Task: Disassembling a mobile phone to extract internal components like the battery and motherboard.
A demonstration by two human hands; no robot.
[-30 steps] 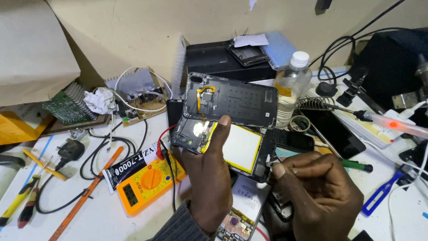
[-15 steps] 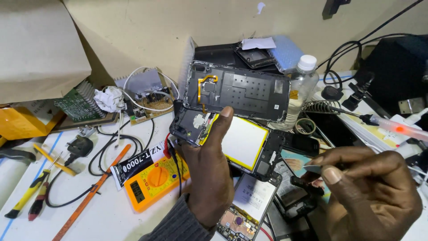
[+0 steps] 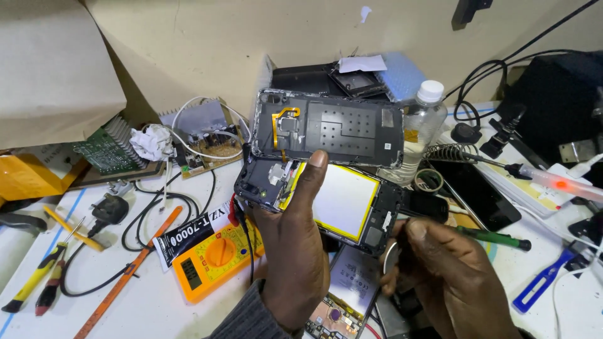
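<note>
A yellow multimeter (image 3: 213, 262), a clear plastic bottle (image 3: 419, 129) and a green circuit board (image 3: 108, 150) lie on the cluttered bench (image 3: 157, 301).

R hand (image 3: 449, 276) grip: hidden | phone (image 3: 314, 194) lower edge: behind L hand (image 3: 295, 251)

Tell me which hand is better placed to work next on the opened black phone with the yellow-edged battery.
Probably the right hand: it is beside the lower right corner of the opened black phone and carries no phone. The left hand already grips the phone, thumb across it, so it looks occupied.
</note>
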